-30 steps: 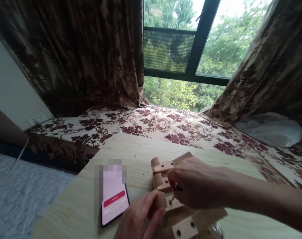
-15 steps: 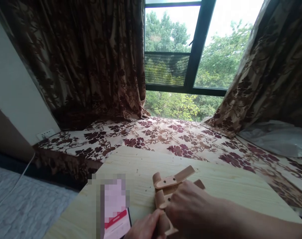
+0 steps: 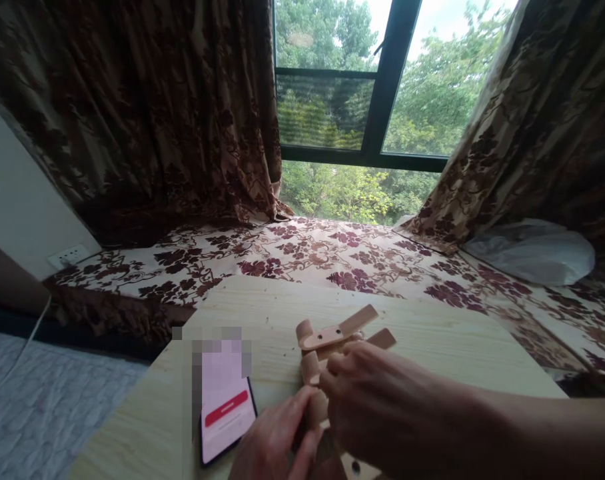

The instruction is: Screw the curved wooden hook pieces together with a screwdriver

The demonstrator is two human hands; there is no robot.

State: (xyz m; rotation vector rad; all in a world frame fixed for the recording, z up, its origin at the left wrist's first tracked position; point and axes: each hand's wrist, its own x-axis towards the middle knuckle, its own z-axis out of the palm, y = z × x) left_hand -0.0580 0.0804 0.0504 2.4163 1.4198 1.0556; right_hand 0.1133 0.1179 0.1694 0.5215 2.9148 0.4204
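Several tan pieces, each a flat strip with a thick rounded end and dark round spots, lie side by side on the table. The farthest tan piece [image 3: 327, 335] is fully in sight, pointing up to the right. My left hand [image 3: 272, 437] has its thumb and fingers closed around the rounded end of a nearer tan piece [image 3: 317, 408]. Over the middle of these pieces, my right hand [image 3: 377, 393] is curled with its knuckles up. Its fingertips meet the nearer piece beside my left thumb, and whatever they pinch is hidden.
A phone [image 3: 227, 417] with a pink screen lies left of my hands on the pale wooden table [image 3: 262, 303]. Small crumbs dot the tabletop. Beyond it are a flowered window seat [image 3: 302, 257], curtains [image 3: 207, 120], a window, and a white plastic bag [image 3: 532, 252] at right.
The view has tilted down and shifted slightly right. Both hands stay at the nearer tan piece; more of my left hand and of a spotted strip at the bottom now shows.
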